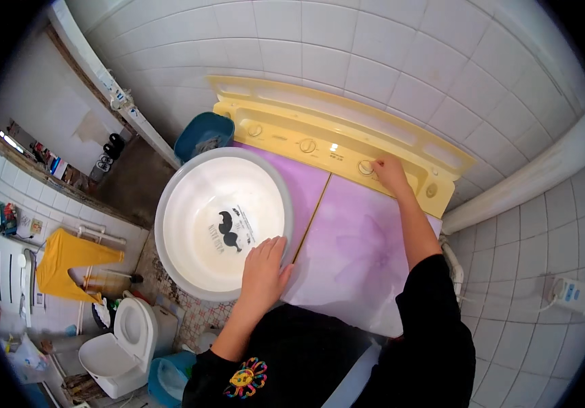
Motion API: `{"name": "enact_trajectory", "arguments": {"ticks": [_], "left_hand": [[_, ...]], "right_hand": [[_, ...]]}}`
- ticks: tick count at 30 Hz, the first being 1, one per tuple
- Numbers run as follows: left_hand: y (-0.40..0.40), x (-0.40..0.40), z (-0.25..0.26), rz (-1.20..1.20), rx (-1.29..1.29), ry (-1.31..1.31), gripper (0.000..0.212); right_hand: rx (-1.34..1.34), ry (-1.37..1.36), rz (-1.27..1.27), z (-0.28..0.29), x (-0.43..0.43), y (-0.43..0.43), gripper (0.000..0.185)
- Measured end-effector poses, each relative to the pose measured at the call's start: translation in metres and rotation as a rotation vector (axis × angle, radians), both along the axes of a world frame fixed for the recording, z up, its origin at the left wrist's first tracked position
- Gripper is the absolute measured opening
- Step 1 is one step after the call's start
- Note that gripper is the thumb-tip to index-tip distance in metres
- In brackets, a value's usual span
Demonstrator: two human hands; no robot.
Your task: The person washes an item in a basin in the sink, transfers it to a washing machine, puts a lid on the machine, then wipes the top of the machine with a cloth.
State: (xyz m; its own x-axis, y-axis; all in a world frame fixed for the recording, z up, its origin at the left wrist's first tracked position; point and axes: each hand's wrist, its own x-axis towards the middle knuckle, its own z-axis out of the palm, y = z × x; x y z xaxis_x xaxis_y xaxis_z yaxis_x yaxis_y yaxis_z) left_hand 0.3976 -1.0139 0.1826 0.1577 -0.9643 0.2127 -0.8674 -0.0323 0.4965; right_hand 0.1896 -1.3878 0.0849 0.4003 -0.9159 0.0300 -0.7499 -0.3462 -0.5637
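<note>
In front of me is a twin-tub washing machine with a yellow control panel (277,137) and purple lids. My right hand (390,174) reaches to the panel, its fingers pinching the right-hand rotary knob (366,167). A large white wash basin (195,214) with a grey rim sits over the left lid (302,178) and overhangs the machine's left side. My left hand (266,273) holds the basin's near right rim, fingers over the edge and thumb apart. The basin bears a black moustache print and writing; I see nothing lying in it. The right lid (348,255) is down.
A teal plastic basin (190,135) with a grey cloth stands behind the white basin. White pipes (522,178) run along the right wall, near a wall socket (570,295). At lower left are a toilet (131,326), a blue bucket (167,380) and a hanging yellow garment (65,265).
</note>
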Motion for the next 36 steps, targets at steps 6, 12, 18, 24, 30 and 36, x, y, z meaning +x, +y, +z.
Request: {"name": "enact_trajectory", "arguments": {"ticks": [6, 12, 18, 24, 30, 36], "left_hand": [[0.008, 0.004, -0.004, -0.024, -0.006, 0.025, 0.059], [0.036, 0.026, -0.007, 0.123, -0.007, -0.025, 0.055], [0.096, 0.089, -0.018, 0.689, -0.04, -0.153, 0.084], [0.163, 0.144, -0.074, 0.84, -0.221, 0.873, 0.071], [0.231, 0.158, -0.07, 0.892, -0.321, 1.261, 0.054], [0.32, 0.168, -0.08, 1.003, -0.59, 1.152, 0.053]], "right_hand": [[0.146, -0.298, 0.063, -0.001, 0.006, 0.055, 0.029], [0.585, -0.646, 0.204, 0.039, 0.084, 0.183, 0.043], [0.798, -0.669, 0.186, 0.044, 0.127, 0.264, 0.068], [0.789, -0.811, 0.056, 0.038, 0.142, 0.293, 0.072], [0.765, -0.724, 0.141, 0.072, 0.188, 0.344, 0.072], [0.851, -0.766, 0.375, 0.055, 0.262, 0.397, 0.072]]}}
